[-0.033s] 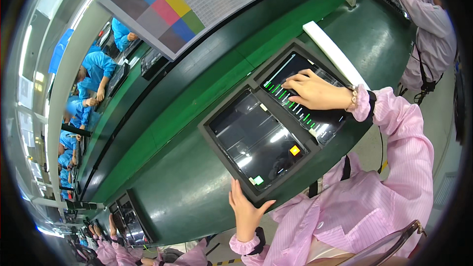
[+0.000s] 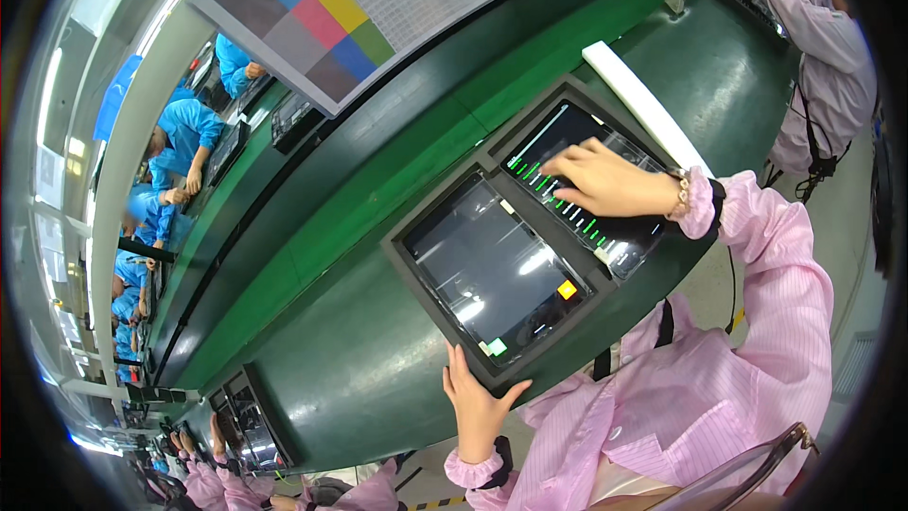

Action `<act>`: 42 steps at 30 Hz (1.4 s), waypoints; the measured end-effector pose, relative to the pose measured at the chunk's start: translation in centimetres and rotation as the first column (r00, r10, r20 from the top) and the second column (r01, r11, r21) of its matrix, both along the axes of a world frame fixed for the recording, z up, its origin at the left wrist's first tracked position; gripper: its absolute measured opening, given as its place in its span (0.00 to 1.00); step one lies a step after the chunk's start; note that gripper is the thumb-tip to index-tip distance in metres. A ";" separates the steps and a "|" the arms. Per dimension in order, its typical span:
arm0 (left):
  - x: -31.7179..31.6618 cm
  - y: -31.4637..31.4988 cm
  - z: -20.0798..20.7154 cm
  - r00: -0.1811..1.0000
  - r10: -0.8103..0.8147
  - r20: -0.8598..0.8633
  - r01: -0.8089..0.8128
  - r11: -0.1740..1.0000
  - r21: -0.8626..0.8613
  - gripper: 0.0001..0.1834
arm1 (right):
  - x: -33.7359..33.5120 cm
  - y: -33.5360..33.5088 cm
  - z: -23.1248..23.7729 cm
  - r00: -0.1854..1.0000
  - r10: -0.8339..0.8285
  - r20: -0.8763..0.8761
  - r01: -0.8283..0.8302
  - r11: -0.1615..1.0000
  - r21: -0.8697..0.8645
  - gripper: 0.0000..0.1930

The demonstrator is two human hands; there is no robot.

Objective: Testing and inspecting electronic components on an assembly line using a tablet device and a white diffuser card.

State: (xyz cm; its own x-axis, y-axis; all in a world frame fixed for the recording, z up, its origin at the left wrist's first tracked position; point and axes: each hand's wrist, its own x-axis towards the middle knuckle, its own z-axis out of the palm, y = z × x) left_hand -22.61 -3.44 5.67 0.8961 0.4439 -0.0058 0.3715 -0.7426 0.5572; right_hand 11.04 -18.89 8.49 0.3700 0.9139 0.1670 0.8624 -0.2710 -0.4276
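A dark grey tray [image 2: 457, 333] holds two tablets side by side on the green bench. The right tablet [image 2: 565, 121] has a dark screen with rows of green and white text. Over it hovers my right hand [image 2: 615, 180], fingers outstretched and slightly bent, holding nothing; whether a fingertip touches the glass I cannot tell. The left tablet [image 2: 473, 251] shows a dark grey screen with reflections, an orange square and a pale green tab near its lower edge. My left hand [image 2: 478, 402] rests against the tray's near left corner, thumb and fingers spread.
A long white bar [image 2: 643, 99] lies beyond the tray's right side. A board with colour patches [image 2: 331, 24] hangs above the far side. Another tray [image 2: 248, 421] sits on the bench at lower left. Co-workers in blue [image 2: 184, 137] and a person in pink [image 2: 823, 66] are nearby.
My right hand has shifted very slightly, its fingers appearing a little higher off the right tablet. The left tablet's screen looks a lighter grey. My left hand stays at the tray corner.
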 end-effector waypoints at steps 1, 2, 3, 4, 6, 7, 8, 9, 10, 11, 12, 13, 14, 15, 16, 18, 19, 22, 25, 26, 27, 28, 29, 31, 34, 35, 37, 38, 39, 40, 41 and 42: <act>0.1 0.0 -0.9 1.000 0.028 -0.005 -0.027 0.998 0.052 0.58 | -0.9 0.3 0.8 0.985 -0.018 -0.170 0.012 0.999 -0.033 0.17; 0.5 0.0 -1.5 0.999 0.034 0.001 -0.034 0.994 0.099 0.58 | -0.8 -0.2 -1.2 0.910 0.114 -0.399 -0.052 0.985 0.163 0.20; 0.5 0.3 -1.6 1.000 0.026 0.000 -0.025 0.994 0.105 0.58 | -2.1 0.1 -0.2 0.749 0.020 -0.663 -0.014 1.000 0.015 0.25; 0.4 0.6 -1.4 1.000 0.024 -0.019 -0.022 0.992 0.124 0.58 | -3.4 0.5 0.8 0.517 -0.104 -0.850 -0.022 0.991 -0.134 0.30; 1.0 0.9 -1.1 1.000 -0.019 -0.018 0.022 0.990 0.142 0.58 | -4.2 0.3 -0.1 0.370 -0.208 -0.906 -0.122 0.955 -0.270 0.40; 1.1 1.0 -1.0 1.000 -0.020 -0.020 0.023 0.990 0.136 0.58 | -5.0 0.2 -0.5 0.315 -0.146 -0.938 -0.107 0.976 -0.187 0.43; 1.1 1.1 -0.9 1.000 -0.009 -0.023 0.012 0.991 0.133 0.58 | -5.9 0.3 -0.6 0.250 -0.101 -0.963 -0.046 0.992 -0.116 0.44; 1.1 1.4 -1.0 0.999 -0.016 -0.040 0.021 0.989 0.144 0.59 | -6.4 0.4 -0.4 0.188 -0.116 -0.975 -0.008 0.993 -0.120 0.44; 1.3 1.6 -1.0 0.999 -0.022 -0.033 0.026 0.987 0.155 0.59 | -6.9 0.6 0.0 0.124 -0.126 -0.984 0.029 0.992 -0.124 0.44; 1.4 1.7 -1.1 1.000 -0.017 -0.020 0.020 0.990 0.138 0.59 | -6.9 0.9 -1.3 0.022 -0.129 -0.991 0.130 0.984 -0.125 0.43; 1.4 2.0 -1.1 1.000 -0.014 -0.009 0.015 0.992 0.123 0.60 | -6.2 0.9 -1.7 -0.126 0.001 -0.992 0.196 0.980 -0.024 0.41; 1.4 2.0 -1.0 1.000 -0.010 -0.008 0.010 0.996 0.091 0.60 | -6.1 1.5 -1.9 -0.195 -0.017 -0.981 0.252 0.965 -0.067 0.41; 1.3 1.9 -0.9 1.000 -0.017 -0.011 0.018 0.997 0.081 0.60 | -5.9 2.0 -1.3 -0.261 -0.030 -0.965 0.309 0.944 -0.113 0.40; 1.1 1.8 -1.1 1.000 -0.018 -0.012 0.019 0.992 0.123 0.60 | -5.0 2.3 -0.4 -0.336 0.099 -0.937 0.150 0.987 0.051 0.37; 1.1 1.7 -1.3 1.000 -0.016 -0.014 0.018 0.986 0.165 0.60 | -5.5 3.1 0.4 -0.329 0.113 -0.938 0.158 0.985 0.064 0.37; 1.2 1.4 -1.2 0.999 -0.015 -0.038 0.021 0.987 0.157 0.59 | -7.3 4.7 2.4 0.219 0.076 -0.973 0.105 0.989 0.101 0.36; 1.3 1.2 -1.2 0.999 -0.008 -0.039 0.014 0.989 0.149 0.59 | -7.1 5.1 2.3 0.454 0.016 -0.891 0.126 0.989 0.081 0.37; 0.8 1.3 -1.1 1.000 0.017 -0.006 -0.016 0.986 0.164 0.58 | -5.8 5.7 1.2 0.443 -0.181 -0.878 0.216 0.972 -0.091 0.33; 0.7 1.1 -1.4 0.999 0.030 0.029 -0.034 0.990 0.137 0.58 | -4.8 5.1 -0.7 0.228 -0.231 -0.946 0.148 0.968 -0.201 0.22; 0.6 1.1 -1.3 0.999 0.032 0.031 -0.036 0.991 0.127 0.57 | -5.2 5.3 -1.2 0.108 -0.201 -0.974 0.202 0.963 -0.177 0.20; 0.6 1.2 -1.3 0.999 0.033 0.033 -0.037 0.992 0.117 0.57 | -5.3 5.6 -1.6 0.045 -0.177 -0.983 0.261 0.952 -0.159 0.19; 0.6 1.2 -1.4 0.999 0.033 0.037 -0.037 0.991 0.127 0.57 | -5.0 5.9 -1.9 0.049 -0.167 -0.985 0.261 0.954 -0.149 0.19; 0.7 1.3 -1.6 0.999 0.024 0.048 -0.030 0.993 0.116 0.57 | -4.7 6.1 -2.0 -0.025 -0.153 -0.988 0.274 0.949 -0.154 0.19; 0.7 1.2 -1.6 0.998 0.006 0.064 -0.012 0.995 0.101 0.57 | -3.8 6.4 -2.5 -0.099 -0.123 -0.987 0.294 0.944 -0.147 0.18; 0.8 1.2 -2.0 0.997 -0.003 0.079 -0.005 0.995 0.098 0.57 | -1.9 6.8 -3.5 -0.147 -0.006 -0.989 0.250 0.967 -0.043 0.13; 0.8 1.0 -1.9 0.997 0.012 0.071 -0.019 0.994 0.105 0.58 | -2.0 6.6 -2.8 0.020 -0.038 -0.999 0.189 0.981 -0.034 0.11; 0.5 1.5 -1.6 0.998 0.004 0.058 -0.007 0.998 0.055 0.58 | -1.9 7.1 -1.1 0.217 -0.099 -0.971 0.112 0.991 -0.076 0.11; 0.3 1.6 -1.7 0.998 -0.011 0.056 0.009 0.999 0.033 0.57 | -1.6 7.0 -0.7 0.407 -0.157 -0.900 0.054 0.988 -0.148 0.14; 0.4 1.7 -1.7 0.998 -0.008 0.059 0.006 0.999 0.037 0.57 | -1.4 7.0 -1.0 0.414 -0.109 -0.904 -0.023 0.991 -0.130 0.20; 0.6 1.8 -1.7 0.990 -0.003 0.141 0.006 1.000 -0.022 0.54 | -1.6 7.0 -1.0 0.412 -0.108 -0.905 -0.085 0.984 -0.156 0.18; 0.8 1.9 -1.5 0.975 0.006 0.223 0.012 0.997 -0.078 0.52 | -2.6 7.3 -1.7 0.465 -0.069 -0.883 -0.023 0.996 -0.090 0.17; 1.1 2.0 -1.3 0.973 0.004 0.230 0.014 0.997 -0.076 0.52 | -3.7 7.1 -1.0 0.519 -0.039 -0.854 0.040 0.999 -0.022 0.16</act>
